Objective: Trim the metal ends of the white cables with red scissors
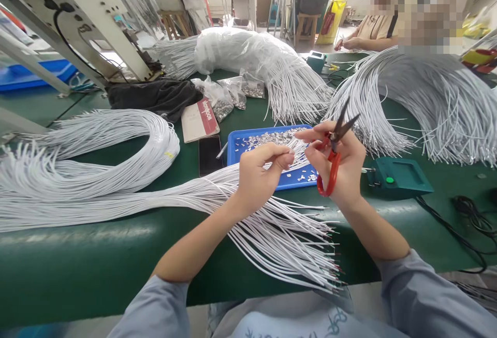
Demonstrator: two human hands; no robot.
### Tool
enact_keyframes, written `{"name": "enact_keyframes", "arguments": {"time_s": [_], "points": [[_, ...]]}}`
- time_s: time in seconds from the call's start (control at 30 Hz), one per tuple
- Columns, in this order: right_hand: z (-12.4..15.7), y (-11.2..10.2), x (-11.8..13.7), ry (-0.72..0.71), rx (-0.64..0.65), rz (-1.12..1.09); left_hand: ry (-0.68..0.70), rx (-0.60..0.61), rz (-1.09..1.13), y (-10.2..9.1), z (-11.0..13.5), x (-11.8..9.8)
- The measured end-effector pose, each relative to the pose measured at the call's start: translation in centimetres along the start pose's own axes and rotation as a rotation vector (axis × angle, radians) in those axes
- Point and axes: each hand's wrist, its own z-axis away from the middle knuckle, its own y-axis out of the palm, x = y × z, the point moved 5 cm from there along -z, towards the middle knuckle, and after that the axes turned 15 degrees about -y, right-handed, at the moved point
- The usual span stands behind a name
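Red-handled scissors (333, 168) are in my right hand (345, 157), their dark blades apart and pointing up and away. The thumb and fingers of my left hand (260, 172) are pinched together; what lies between the fingertips is too small to make out. Both hands are raised close together over a blue tray (233, 146) of small metal pieces (267, 137). A bundle of white cables (186, 193) runs in from the left under my left hand. Some of its ends lie in the tray; others fan out (295, 245) toward the table's front edge.
A coiled cable bundle (155, 141) lies left. Behind are a notebook (200, 119), a dark flat object (209, 156), bags of metal parts (229, 100) and plastic-wrapped cables (240, 48). At right are a green device (404, 176), black cords (477, 219) and more cables (438, 94). A co-worker (373, 30) sits opposite.
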Motion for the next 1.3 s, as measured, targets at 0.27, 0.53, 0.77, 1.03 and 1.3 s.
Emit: {"name": "enact_keyframes", "arguments": {"time_s": [0.27,0.53,0.77,1.03,1.3], "points": [[-0.4,0.4,-0.7,-0.035,0.097,-0.116,-0.083,0.141,0.046,0.5,0.2,0.2],[-0.6,0.2,-0.5,-0.063,0.042,-0.11,-0.028,0.063,0.045,0.3,0.2,0.2],[-0.8,0.0,0.0,-0.051,0.051,-0.067,0.165,-0.171,-0.113,-0.4,0.1,-0.3],[0.8,-4.2,-10.1,0.371,0.04,0.36,0.437,0.224,-0.309,2.7,2.1,-1.9],[4.5,-7.9,-13.1,0.531,0.166,0.581,0.254,1.115,-0.567,10.7,8.1,3.1]]}}
